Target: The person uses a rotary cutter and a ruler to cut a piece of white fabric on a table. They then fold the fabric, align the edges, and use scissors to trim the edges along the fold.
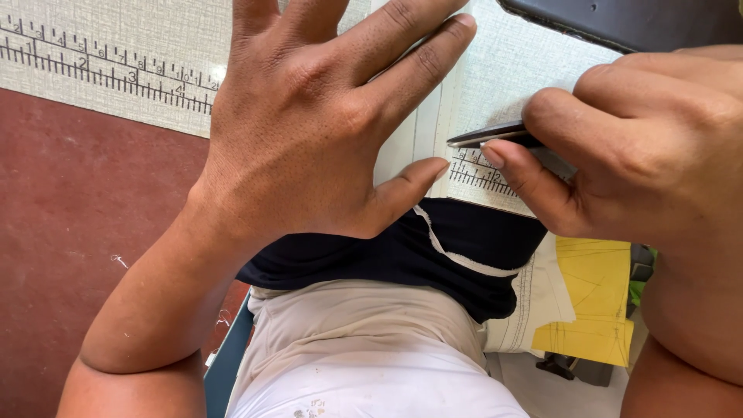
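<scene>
Below, left hand (309, 124) presses flat, unclenched, on ruler-marked white tabletop (101, 54); right hand (642, 147) grasps scissors (487, 136).

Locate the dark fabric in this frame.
In the head view, the dark fabric lies centre frame at the table edge, below the left hand and beside the right hand.

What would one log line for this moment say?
left hand: flat on table | right hand: shut on dark tool | dark cloth: at table edge

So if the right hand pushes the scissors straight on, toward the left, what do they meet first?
Probably the left hand: its thumb lies just beyond the scissors' tip, held by the right hand, though depth is unclear.
</scene>
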